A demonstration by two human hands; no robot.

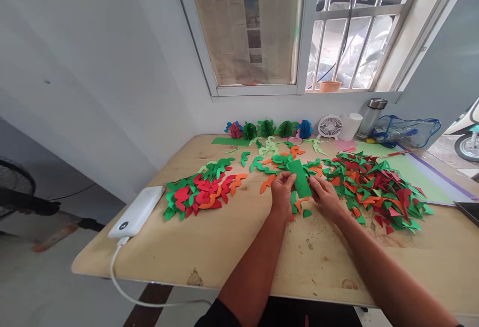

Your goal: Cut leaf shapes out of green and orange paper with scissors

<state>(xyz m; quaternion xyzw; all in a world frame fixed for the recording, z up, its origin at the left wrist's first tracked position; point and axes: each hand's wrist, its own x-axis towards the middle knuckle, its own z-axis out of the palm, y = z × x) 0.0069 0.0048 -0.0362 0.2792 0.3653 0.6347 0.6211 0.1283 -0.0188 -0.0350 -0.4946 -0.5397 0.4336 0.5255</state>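
Left hand [283, 185]: closed on the left side of the green strip [300, 179], thumb on top.
Right hand [325, 193]: fingers bent at the strip's right edge — whether they grip it or only touch it, I cannot tell.
Strip: tilted, held between the hands over the middle of the tabletop [160, 264].
Under and around the strip: green and orange cutouts [267, 183], some reaching toward the far edge.
Left heap [204, 192]: green, red and orange curved pieces, between the hands and the power bank.
Right heap [377, 187]: green, red and orange scraps, larger than the left heap, toward the right edge.
Left edge: white power bank [136, 212], a white cable [119, 279] plugged into its near end and hanging past the near edge.
Far edge: a row of paper balls [267, 128] — green ones in the middle, pink and blue at the ends — with green paper [231, 142] just in front.
Far right corner: small fan [330, 127], white roll [351, 127], bottle [371, 119], clear blue-edged bag [406, 131]; pale green sheets [430, 184] lie nearer.
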